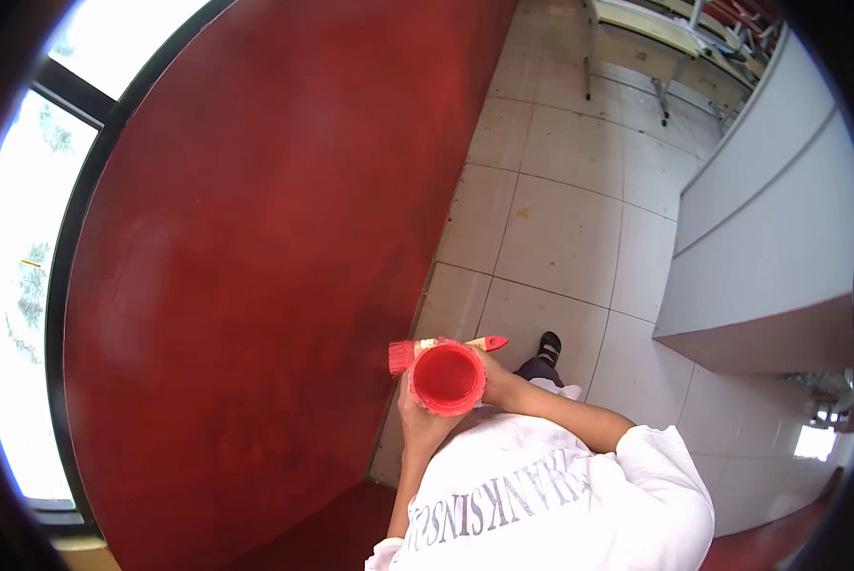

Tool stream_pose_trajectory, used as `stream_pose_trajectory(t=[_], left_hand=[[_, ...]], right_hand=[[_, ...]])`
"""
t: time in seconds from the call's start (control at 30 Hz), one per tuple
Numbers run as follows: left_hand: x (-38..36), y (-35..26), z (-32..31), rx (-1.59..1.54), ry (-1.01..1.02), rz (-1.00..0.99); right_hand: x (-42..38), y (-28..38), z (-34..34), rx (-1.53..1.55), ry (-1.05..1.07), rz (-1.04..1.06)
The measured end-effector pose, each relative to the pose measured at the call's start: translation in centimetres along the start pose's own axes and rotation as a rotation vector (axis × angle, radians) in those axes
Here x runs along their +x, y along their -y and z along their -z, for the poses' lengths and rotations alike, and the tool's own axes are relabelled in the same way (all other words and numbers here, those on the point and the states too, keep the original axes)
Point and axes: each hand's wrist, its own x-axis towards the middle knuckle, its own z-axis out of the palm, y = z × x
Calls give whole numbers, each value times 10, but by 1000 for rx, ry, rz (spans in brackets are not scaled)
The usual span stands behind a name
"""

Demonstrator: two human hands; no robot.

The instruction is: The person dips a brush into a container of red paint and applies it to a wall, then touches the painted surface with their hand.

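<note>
A round pot of red paint (447, 380) is held in front of my body, its mouth facing up at me. My left hand (417, 419) is closed around the pot's left side. On the other side, my right hand (495, 379) is closed against the pot, by the handle of a paintbrush (405, 356). The brush lies crosswise just beyond the pot's rim, its red bristles pointing left and its red-tipped handle right. Most of my fingers are hidden under the pot and brush.
A dark red wall (255, 238) with uneven shading rises at my left, below a black-framed window (27, 276). Pale floor tiles (560, 228) run alongside it. A large light-grey cabinet-like block (769, 219) stands at right. Desks (646, 33) are farther off.
</note>
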Motion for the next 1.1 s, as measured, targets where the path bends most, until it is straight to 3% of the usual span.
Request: stream_pose_trajectory(t=[0.17,0.27,0.33,0.43,0.57,0.63,0.7,0.77,0.87,1.0,1.1], left_hand=[[38,-18,-58,-26,20,43],[51,-31,-99,-18,56,19],[58,-33,-112,11,102,9],[75,-44,-137,-7,239,-65],[96,-49,-165,0,344,-160],[109,-59,-169,8,420,-25],[126,-63,-168,68,505,60],[145,-79,-164,-45,500,56],[182,-102,-172,-325,567,-10],[231,-141,-222,-917,1056,-308],[241,-162,-280,-1074,1477,-525]], right_hand=[[-33,66,-1,-285,39,250],[-43,88,47,-597,103,505],[-64,113,33,-422,51,429],[-80,144,49,-728,27,490],[-124,190,37,-1585,-101,986],[-128,204,46,-1549,-210,984],[-127,213,73,-1002,-208,752],[-115,229,128,-505,-74,675],[-114,250,167,-482,-212,772],[-130,293,169,6,-312,636],[-130,341,163,235,-349,582]])
